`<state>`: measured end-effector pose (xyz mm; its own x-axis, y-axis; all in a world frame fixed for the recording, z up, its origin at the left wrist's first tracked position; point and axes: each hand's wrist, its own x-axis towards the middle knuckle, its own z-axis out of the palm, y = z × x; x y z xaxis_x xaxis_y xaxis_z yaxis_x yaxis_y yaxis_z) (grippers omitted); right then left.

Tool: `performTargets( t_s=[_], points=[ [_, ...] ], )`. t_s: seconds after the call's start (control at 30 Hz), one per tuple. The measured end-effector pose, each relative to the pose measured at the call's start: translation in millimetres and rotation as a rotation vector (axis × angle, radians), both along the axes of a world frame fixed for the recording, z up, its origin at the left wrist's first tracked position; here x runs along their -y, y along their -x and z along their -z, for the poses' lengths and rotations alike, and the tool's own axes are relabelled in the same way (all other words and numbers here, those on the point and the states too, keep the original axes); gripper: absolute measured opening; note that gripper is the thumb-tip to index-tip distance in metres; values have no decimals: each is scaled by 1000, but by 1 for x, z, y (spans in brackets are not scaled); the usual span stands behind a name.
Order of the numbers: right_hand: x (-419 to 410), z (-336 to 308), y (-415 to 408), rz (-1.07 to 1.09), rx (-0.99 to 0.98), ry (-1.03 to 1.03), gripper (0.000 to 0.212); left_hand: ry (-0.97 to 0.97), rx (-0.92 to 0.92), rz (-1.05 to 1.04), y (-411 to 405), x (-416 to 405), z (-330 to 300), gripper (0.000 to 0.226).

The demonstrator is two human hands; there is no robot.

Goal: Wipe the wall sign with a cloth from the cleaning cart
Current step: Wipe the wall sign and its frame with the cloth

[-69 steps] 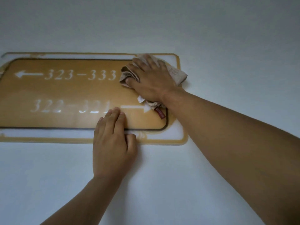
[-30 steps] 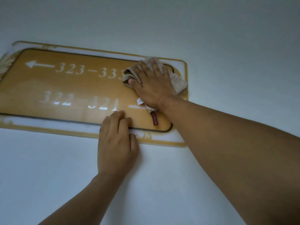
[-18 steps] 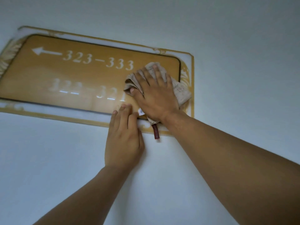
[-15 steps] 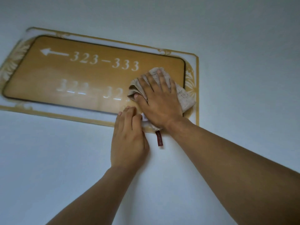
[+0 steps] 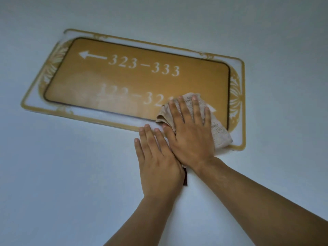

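Note:
A gold wall sign with a clear gold-edged border carries white room numbers and arrows. My right hand lies flat on a beige cloth, pressing it against the sign's lower right corner; the cloth covers the end of the lower number row. A dark red tag of the cloth hangs below my wrist. My left hand rests flat on the wall just under the sign's bottom edge, fingers together, touching my right hand and holding nothing.
Plain white wall surrounds the sign on every side. The cleaning cart is out of view.
My right hand has slid the cloth down from the sign's upper right to its lower right corner. My left hand has dropped off the sign onto the wall. The view has shifted left.

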<state>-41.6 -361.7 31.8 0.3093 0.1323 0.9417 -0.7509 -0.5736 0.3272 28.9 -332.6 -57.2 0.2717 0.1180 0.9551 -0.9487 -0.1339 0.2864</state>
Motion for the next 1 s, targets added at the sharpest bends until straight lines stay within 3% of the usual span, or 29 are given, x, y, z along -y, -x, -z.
performTargets(
  t_s=[0.2,0.5,1.0],
  points=[
    [-1,-5,0,48,-46,-16,67,-48,123,-8,-11,-1,32,60],
    [3,-28,8,6,-184,11,69,-54,128,-14,-15,2,35,61],
    [2,-40,3,-6,-139,3,67,-33,143,-5,-13,-3,34,61]
  ],
)
